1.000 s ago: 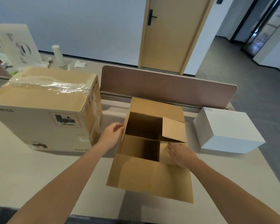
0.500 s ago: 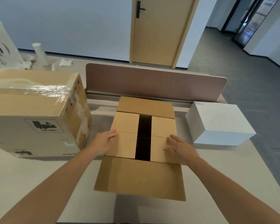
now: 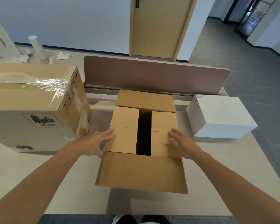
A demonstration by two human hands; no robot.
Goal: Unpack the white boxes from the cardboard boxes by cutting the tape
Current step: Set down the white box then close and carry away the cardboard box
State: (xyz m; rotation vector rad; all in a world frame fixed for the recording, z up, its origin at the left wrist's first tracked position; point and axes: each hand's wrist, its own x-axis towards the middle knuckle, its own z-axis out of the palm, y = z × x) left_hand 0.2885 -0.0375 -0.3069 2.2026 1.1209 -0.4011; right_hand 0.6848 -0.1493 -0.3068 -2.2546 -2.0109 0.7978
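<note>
A small cardboard box (image 3: pixel 126 126) stands on the table in front of me. Its two inner flaps are folded down flat with a dark gap between them, while its near and far outer flaps lie spread outward. My left hand (image 3: pixel 97 143) rests at the box's left edge with fingers apart, touching the left flap. On the right flap my right hand (image 3: pixel 183 143) lies flat with fingers spread. A white box (image 3: pixel 220 117) sits on the table to the right. A large cardboard box (image 3: pixel 32 107) sealed with clear tape stands at the left.
A brown divider panel (image 3: pixel 155 73) runs along the table's far edge behind the boxes. Beyond it on the floor lie a white roll (image 3: pixel 38 47) and scraps of white packing. A wooden door (image 3: pixel 158 26) is in the far wall. The table's near edge is close to my feet.
The small box's inner flaps, raised a second ago, have been folded down flat. Both hands now lie nearer the box's front, and the view has shifted slightly downward.
</note>
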